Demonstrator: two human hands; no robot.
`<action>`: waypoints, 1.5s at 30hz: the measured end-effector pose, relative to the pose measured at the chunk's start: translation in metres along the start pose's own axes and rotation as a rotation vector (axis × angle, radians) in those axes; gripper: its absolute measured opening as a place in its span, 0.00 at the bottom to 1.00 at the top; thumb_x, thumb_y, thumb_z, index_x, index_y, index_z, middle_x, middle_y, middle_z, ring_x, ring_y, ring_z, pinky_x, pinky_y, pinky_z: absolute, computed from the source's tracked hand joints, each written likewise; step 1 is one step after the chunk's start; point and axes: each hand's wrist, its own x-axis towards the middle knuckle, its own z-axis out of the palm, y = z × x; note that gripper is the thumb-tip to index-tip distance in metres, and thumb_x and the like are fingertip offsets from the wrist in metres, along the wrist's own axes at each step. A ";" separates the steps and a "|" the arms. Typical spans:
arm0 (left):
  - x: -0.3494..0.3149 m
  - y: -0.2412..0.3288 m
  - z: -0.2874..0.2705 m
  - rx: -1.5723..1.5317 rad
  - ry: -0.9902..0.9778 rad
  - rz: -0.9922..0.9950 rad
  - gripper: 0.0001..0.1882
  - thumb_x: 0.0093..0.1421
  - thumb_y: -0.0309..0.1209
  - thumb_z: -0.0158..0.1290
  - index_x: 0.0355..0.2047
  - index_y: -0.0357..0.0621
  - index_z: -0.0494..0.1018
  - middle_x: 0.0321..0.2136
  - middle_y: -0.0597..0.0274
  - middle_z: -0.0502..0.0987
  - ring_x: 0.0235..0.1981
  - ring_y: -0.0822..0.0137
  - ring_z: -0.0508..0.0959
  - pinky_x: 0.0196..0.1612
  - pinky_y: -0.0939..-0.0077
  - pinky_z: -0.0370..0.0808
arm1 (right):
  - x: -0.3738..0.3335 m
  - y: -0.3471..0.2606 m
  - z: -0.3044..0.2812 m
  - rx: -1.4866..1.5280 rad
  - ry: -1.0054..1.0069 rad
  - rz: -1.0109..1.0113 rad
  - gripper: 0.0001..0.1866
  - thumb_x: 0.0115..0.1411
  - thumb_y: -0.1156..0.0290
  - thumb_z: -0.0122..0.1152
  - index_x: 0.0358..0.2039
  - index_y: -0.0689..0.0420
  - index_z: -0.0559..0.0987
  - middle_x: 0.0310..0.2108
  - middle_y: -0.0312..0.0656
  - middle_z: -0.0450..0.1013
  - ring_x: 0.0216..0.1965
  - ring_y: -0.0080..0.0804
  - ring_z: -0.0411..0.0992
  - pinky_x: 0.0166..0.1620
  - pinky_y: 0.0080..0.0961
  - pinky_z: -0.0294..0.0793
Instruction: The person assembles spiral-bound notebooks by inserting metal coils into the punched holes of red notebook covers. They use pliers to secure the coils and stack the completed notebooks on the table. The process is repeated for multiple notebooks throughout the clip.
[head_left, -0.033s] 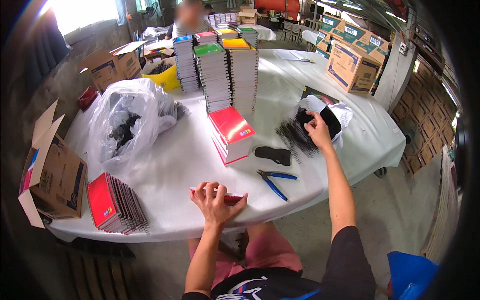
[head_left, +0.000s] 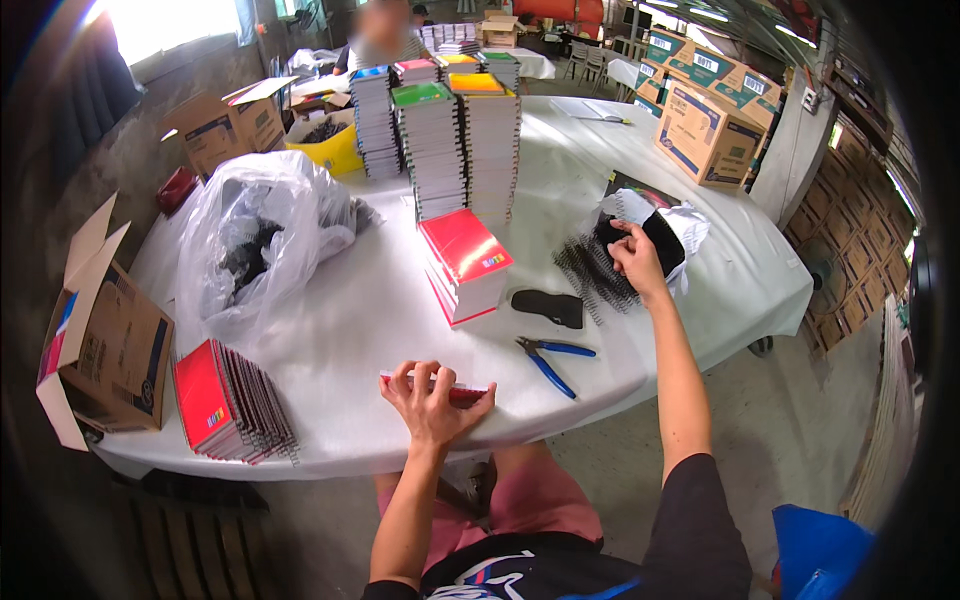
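Note:
At the table's front edge, my left hand (head_left: 432, 405) is closed over a red-covered notebook (head_left: 466, 396), its fingers across the top and the thumb at the right end. My right hand (head_left: 637, 262) reaches over a pile of black spiral binding coils (head_left: 590, 276) beside an open plastic bag (head_left: 684, 228). Its thumb and fingers are pinched; whatever they hold is too small to make out. Between the hands lie blue-handled cutting pliers (head_left: 550, 362) with open jaws and a flat black pad (head_left: 547, 308). Behind them stands a stack of red-covered books (head_left: 466, 265).
Spiral-bound red notebooks (head_left: 230, 400) stand at the left beside an open carton (head_left: 120, 345). A clear plastic bag (head_left: 262, 235) holds dark coils. Tall notebook stacks (head_left: 432, 150), a yellow tub (head_left: 330, 148) and another person (head_left: 380, 40) are farther back. Cartons (head_left: 705, 132) sit at far right.

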 end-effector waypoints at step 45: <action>-0.002 -0.005 0.006 0.090 0.015 -0.051 0.33 0.37 0.69 0.55 0.24 0.52 0.68 0.29 0.67 0.65 0.38 0.64 0.65 0.46 0.50 0.55 | -0.157 -0.127 0.076 0.061 -0.576 -0.393 0.10 0.61 0.70 0.55 0.39 0.62 0.77 0.26 0.47 0.72 0.27 0.35 0.71 0.33 0.26 0.70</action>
